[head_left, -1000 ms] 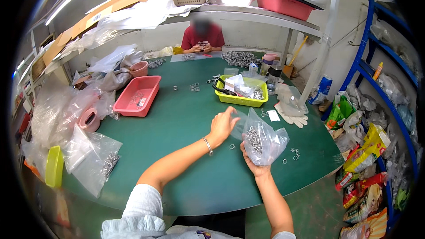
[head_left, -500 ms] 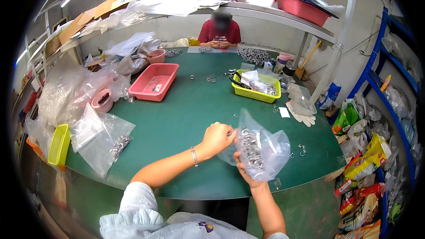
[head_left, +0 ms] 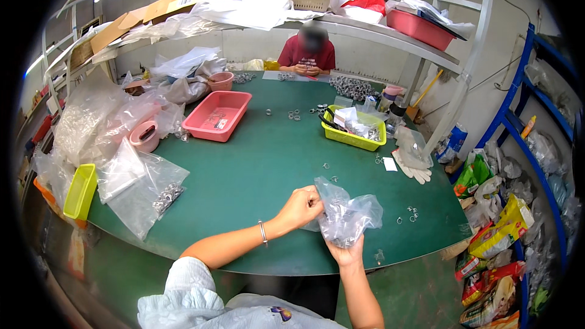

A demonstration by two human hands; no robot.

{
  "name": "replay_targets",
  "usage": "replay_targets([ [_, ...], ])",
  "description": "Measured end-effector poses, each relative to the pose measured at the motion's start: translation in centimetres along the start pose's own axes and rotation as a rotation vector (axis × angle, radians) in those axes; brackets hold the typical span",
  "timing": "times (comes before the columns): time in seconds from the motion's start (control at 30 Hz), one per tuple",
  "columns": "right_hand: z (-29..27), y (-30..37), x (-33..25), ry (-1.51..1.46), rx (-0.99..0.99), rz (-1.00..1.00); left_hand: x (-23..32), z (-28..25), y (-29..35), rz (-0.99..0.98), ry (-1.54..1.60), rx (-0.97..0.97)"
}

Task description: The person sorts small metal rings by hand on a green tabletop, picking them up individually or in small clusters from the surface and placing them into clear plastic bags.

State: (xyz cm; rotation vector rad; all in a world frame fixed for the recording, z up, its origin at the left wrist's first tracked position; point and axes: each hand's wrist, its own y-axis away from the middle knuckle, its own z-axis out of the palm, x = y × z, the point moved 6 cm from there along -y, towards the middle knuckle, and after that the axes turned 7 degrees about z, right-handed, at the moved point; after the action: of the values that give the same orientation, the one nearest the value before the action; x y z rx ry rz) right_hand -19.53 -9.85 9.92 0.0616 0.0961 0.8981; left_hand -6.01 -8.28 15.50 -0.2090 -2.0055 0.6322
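Head view: over the bench, the right hand clasps a clear bag of metal pieces from below; the left hand sits curled at its edge, pinch unverifiable. Judged limp, slippery, bottom-heavy: best supported underneath.

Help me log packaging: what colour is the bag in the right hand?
The bag is colourless and see-through, best seen in the head view.

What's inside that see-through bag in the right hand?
Small silvery metal pieces show through the cloudy bag in the right hand. Folds blur their exact shapes, and whatever lies deeper in the heap is covered.
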Motion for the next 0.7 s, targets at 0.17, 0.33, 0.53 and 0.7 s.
replay_targets([
  [0.17, -0.5, 0.5, -0.8, 0.123, -0.029, -0.009, 1.4, 0.1, 0.6, 0.077, 0.103, 0.168],
  [0.33, -2.2, 0.6, -1.9, 0.094, -0.005, -0.119, 3.9, 0.7, 1.7, 0.177, 0.061, 0.116],
  [0.53, -4.3, -1.3, -3.2, -0.031, -0.070, -0.153, 0.6, 0.7, 2.2, -0.064, -0.010, 0.144],
  [0.7, -5.9, -1.9, -3.2, -0.134, -0.082, -0.104, -1.5, -1.7, 2.4, -0.092, -0.052, 0.231],
])
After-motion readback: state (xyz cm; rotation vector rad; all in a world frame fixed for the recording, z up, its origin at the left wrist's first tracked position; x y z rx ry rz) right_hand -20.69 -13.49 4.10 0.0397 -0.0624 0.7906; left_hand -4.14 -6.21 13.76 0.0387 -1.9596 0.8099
